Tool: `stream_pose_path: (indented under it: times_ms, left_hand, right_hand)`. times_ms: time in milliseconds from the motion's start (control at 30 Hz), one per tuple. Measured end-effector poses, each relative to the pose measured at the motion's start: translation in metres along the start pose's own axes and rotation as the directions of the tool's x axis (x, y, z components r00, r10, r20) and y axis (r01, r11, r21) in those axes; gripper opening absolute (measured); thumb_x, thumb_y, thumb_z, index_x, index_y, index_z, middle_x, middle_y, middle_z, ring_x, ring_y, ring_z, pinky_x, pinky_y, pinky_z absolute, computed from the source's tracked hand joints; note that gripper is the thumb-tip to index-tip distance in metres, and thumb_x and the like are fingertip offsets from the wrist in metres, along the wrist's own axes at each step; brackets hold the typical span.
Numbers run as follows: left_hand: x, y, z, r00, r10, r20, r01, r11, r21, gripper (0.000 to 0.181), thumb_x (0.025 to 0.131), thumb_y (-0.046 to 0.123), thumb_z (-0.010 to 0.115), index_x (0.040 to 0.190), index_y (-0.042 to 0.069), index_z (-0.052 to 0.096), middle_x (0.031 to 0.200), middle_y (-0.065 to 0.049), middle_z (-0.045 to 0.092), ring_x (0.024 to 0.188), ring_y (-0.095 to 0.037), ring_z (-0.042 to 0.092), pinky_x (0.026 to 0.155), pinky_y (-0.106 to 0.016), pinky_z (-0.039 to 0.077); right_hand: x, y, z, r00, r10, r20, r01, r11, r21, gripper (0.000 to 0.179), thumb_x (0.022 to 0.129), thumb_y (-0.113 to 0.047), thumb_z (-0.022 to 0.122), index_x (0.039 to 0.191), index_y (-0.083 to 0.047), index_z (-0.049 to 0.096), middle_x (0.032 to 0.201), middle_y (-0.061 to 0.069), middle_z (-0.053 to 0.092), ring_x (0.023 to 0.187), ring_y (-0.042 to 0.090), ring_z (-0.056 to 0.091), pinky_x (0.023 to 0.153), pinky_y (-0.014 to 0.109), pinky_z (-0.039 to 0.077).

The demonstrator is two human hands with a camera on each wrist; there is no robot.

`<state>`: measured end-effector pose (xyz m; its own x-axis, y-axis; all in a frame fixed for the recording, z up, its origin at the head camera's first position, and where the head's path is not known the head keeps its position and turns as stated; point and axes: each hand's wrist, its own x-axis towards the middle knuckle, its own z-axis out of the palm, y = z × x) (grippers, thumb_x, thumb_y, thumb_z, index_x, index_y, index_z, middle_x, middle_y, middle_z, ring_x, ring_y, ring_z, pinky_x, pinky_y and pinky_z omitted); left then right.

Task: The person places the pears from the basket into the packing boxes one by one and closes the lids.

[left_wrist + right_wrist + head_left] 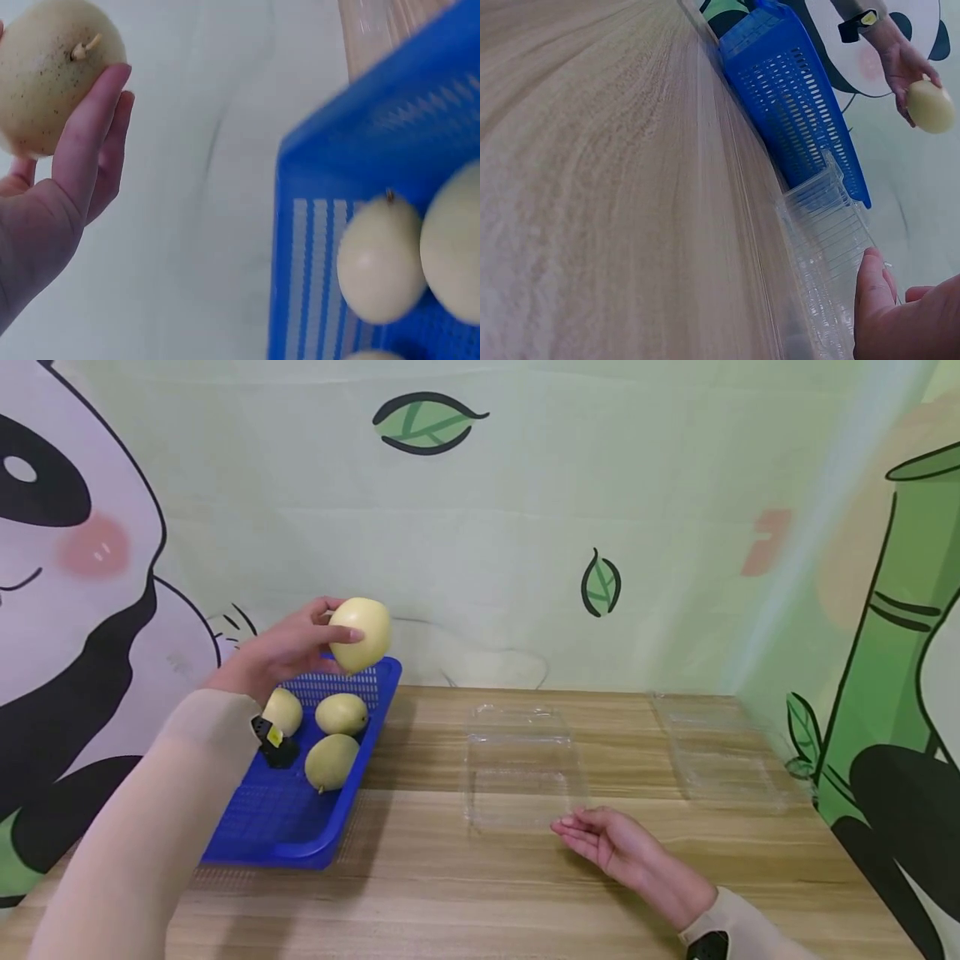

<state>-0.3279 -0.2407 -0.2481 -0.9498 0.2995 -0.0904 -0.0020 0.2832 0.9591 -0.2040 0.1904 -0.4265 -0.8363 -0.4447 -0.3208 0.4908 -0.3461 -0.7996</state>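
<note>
My left hand point(288, 643) grips a pale yellow pear point(362, 635) above the far end of a blue plastic basket point(330, 852). In the left wrist view the held pear point(60, 79) shows its short stem and brown specks. Several more pears point(332, 762) lie in the basket, part of them hidden behind my left arm. A clear plastic box point(525, 756) stands at the table's middle. At its front right corner, my right hand point(611, 843) has its fingers extended close together, seemingly touching the rim.
Another clear plastic piece point(720, 756), a box or lid, lies at the right of the wooden table point(450, 893). A printed cloth backdrop point(510, 527) with leaves and pandas rises along the table's back edge.
</note>
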Motion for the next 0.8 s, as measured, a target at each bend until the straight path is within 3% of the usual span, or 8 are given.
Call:
stream_pose_path:
  times_ms: [233,433,600,800]
  left_hand:
    - [0.004,0.015,0.027,0.999,0.018,-0.034,-0.021,0.995,-0.094,0.049,0.103,0.017,0.058,0.14,0.019,0.027,0.134,-0.006,0.044,0.101,-0.017,0.062,0.072,-0.024,0.062]
    - [0.008,0.027,0.044,0.998,0.066,-0.025,-0.069,0.972,-0.225,0.047,0.102,0.012,0.057,0.139,0.017,0.028,0.131,-0.006,0.044,0.096,-0.015,0.066,0.07,-0.027,0.063]
    - [0.012,0.037,0.058,0.996,0.088,-0.035,-0.094,0.961,-0.262,0.048,0.101,0.011,0.057,0.14,0.016,0.029,0.132,-0.006,0.043,0.098,-0.018,0.065,0.071,-0.027,0.063]
    - [0.019,0.042,0.077,0.997,0.07,-0.039,-0.079,0.953,-0.292,0.048,0.101,0.009,0.054,0.14,0.016,0.028,0.13,-0.005,0.043,0.105,-0.025,0.059,0.068,-0.026,0.063]
  right_hand:
    - [-0.002,0.0,0.002,1.0,-0.005,0.001,0.005,1.0,-0.01,0.029,0.109,-0.005,0.036,0.101,-0.004,0.064,0.093,0.004,0.075,0.092,0.01,0.075,0.088,0.019,0.06]
    - [-0.001,0.001,0.002,1.0,-0.006,0.011,0.006,1.0,-0.011,0.03,0.109,-0.005,0.037,0.101,-0.005,0.065,0.093,0.004,0.075,0.092,0.01,0.075,0.088,0.019,0.06]
    - [-0.001,0.001,0.002,1.0,-0.004,0.012,0.004,1.0,-0.011,0.03,0.109,-0.005,0.036,0.101,-0.005,0.065,0.093,0.004,0.075,0.092,0.009,0.075,0.088,0.019,0.06]
    - [-0.002,0.0,0.003,1.0,-0.003,0.013,0.003,1.0,-0.01,0.031,0.109,-0.005,0.036,0.101,-0.005,0.065,0.093,0.004,0.076,0.093,0.009,0.075,0.088,0.019,0.06]
